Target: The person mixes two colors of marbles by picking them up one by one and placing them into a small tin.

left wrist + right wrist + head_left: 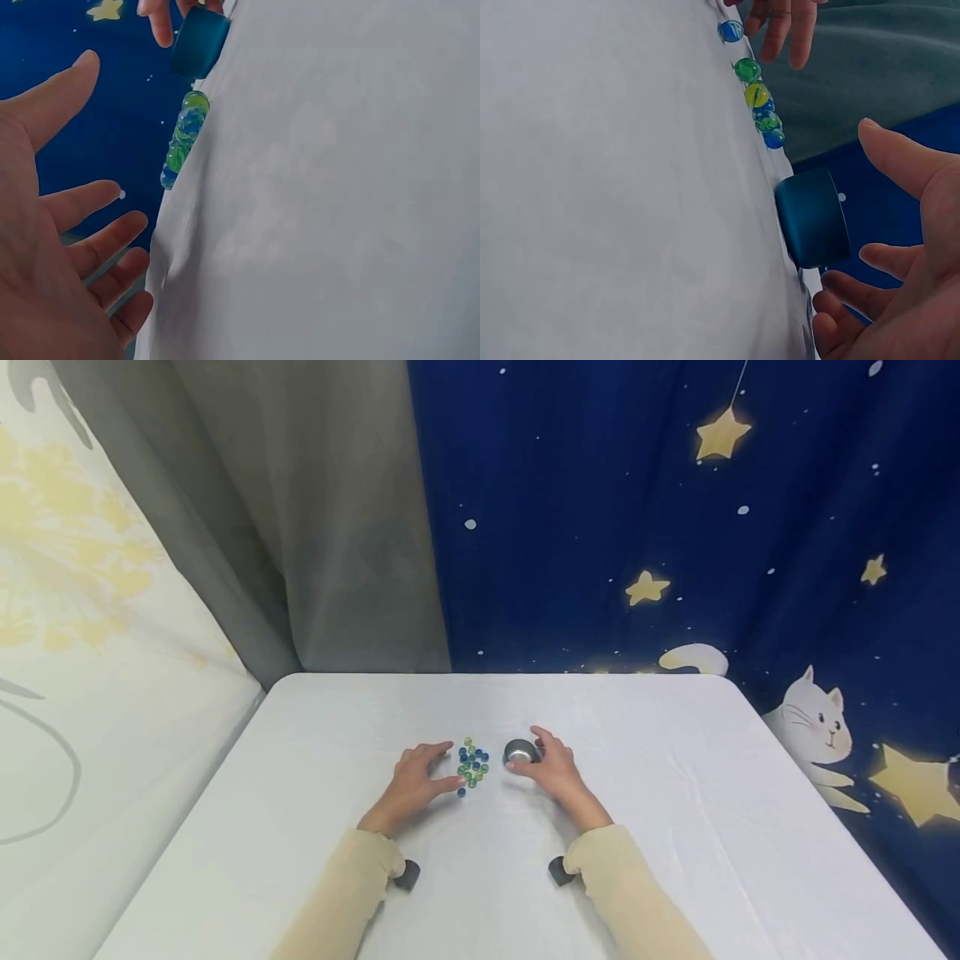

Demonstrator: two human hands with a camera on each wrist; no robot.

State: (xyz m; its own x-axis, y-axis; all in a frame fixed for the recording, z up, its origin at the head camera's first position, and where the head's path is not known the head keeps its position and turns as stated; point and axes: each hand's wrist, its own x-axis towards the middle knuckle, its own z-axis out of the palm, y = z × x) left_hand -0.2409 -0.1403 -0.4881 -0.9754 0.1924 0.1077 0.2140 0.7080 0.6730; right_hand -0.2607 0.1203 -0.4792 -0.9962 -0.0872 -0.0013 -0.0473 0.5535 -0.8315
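Spanning the foreground: white-covered table point(637, 727). Left hand point(416, 775) has thumb and fingers spread well apart, holding nothing. Right hand point(557, 768) is also spread, thumb and fingers around the cup point(814, 217) but not gripping (contact unclear: head view overlaps them, right wrist view shows a gap at the thumb). Cup's upright, mouth up. Blue and green marbles point(476, 766) lie clustered on the cloth between cup and left hand.

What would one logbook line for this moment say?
left hand: open, beside marbles | right hand: open, at cup, contact unclear | cup: upright on table | marbles: outside cup
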